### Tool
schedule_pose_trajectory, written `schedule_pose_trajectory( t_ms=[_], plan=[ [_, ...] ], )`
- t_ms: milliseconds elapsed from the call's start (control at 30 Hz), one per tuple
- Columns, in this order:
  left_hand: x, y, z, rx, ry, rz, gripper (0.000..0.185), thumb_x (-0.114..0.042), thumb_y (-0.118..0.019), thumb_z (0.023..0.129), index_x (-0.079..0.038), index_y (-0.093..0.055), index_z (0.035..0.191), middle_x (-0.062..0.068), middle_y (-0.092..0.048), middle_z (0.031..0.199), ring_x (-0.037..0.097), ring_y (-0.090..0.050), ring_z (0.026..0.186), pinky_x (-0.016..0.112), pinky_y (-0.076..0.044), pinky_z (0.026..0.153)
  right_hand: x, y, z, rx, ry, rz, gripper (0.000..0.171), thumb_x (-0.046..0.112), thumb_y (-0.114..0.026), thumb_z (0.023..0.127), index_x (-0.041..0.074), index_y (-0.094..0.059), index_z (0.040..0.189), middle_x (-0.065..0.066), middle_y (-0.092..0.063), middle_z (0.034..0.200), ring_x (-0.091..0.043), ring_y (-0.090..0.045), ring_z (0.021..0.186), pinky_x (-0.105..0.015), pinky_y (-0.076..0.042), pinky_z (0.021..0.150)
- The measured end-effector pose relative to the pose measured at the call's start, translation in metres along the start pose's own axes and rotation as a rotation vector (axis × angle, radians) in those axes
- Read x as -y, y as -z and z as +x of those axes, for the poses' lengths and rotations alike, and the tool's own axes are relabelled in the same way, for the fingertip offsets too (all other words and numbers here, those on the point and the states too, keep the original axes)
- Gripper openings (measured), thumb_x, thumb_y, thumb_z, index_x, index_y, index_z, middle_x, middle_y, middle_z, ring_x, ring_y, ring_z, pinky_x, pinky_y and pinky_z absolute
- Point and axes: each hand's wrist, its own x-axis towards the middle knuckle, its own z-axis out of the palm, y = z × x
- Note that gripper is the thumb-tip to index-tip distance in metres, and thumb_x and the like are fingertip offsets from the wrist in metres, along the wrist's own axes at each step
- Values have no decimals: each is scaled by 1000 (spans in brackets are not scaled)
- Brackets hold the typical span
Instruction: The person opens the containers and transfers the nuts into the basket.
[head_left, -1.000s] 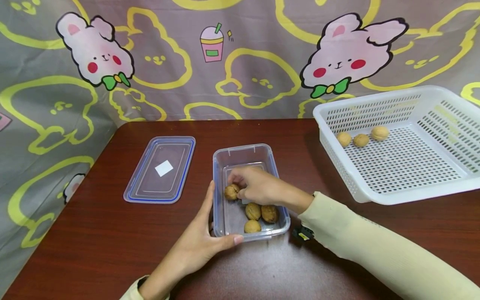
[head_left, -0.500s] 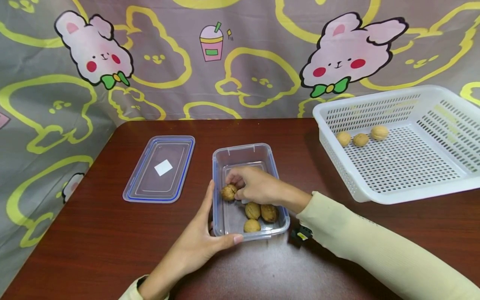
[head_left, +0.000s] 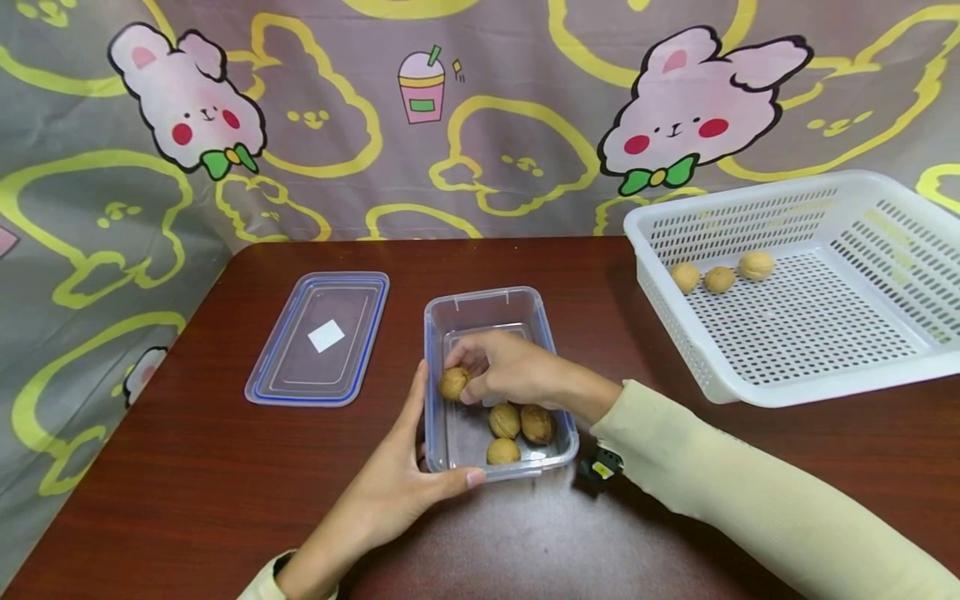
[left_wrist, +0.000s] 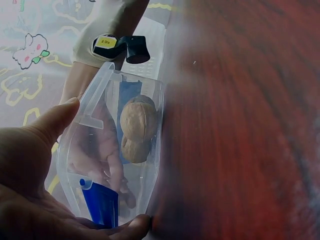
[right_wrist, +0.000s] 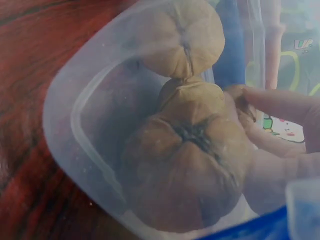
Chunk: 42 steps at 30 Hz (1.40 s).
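Clear lid [head_left: 318, 337] flat on brown table [head_left: 187, 492], left of container. Left hand [head_left: 397, 483] grips near-left corner of clear plastic container [head_left: 483, 304], thumb on front rim. Right hand [head_left: 510, 371] inside container, fingers pinching walnut [head_left: 453, 383] near left wall. Three walnuts [head_left: 513, 433] lie loose at container's near end. White basket [head_left: 825, 367] far right holds three walnuts.

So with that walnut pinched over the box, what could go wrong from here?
1. The right hand holds the walnut only at the fingertips; it might slip and fall back onto the three walnuts below.
2. The left hand holds just the box's near corner, so a knock could swing the far end.
3. The basket sits tilted toward the box, so its three walnuts might roll.
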Motion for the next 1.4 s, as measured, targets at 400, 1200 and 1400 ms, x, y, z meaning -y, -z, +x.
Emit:
schedule_pose_trajectory(
  t_ms=[400,1200,1400],
  plan=[
    [-1,0,0,-4,-1,16,131,-32,-90,84,-34,11,168,16,-14,175,29,-58,134,47,-49,112,-2,3,1,27,19,113,36,-5,-75,87,0,-69,123,-7,-72,103,-14,-64,93,-26,-56,82],
    [1,-1,0,6,-3,-46,131,-26,-90,84,-37,10,168,17,-18,174,31,-63,128,37,-56,100,25,44,-48,-128,97,24,40,5,-76,91,7,-68,129,-7,-74,114,-20,-66,103,-36,-53,92],
    [0,-2,1,-4,-14,-31,132,-26,-91,83,-37,9,168,17,-19,174,32,-59,132,42,-55,105,28,65,-68,-189,132,38,39,3,-75,92,7,-67,130,-8,-76,117,-21,-68,104,-33,-56,90]
  ],
)
